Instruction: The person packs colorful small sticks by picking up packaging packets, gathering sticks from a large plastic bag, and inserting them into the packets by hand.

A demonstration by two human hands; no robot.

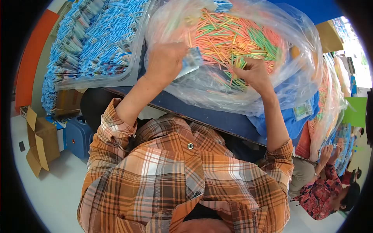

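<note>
My left hand (166,61) is closed at the near left side of a big clear plastic bag (299,35). Its fingers grip a small blue-and-clear packet (192,61), slightly blurred. Inside the spread bag lies a heap of thin coloured sticks (233,33) in pink, orange, yellow and green. Over the near part of the heap, my right hand (254,74) has its thumb and fingers pinched together on a few yellow-green sticks (239,63). Its other fingers are curled and partly hidden.
A clear plastic tub (105,82) full of blue packets (108,35) stands at the left. Blue cloth (258,123) lies right of the dark table edge (194,115). An open cardboard box (44,141) and a blue case (77,136) stand below left. Another person (320,194) works at the right.
</note>
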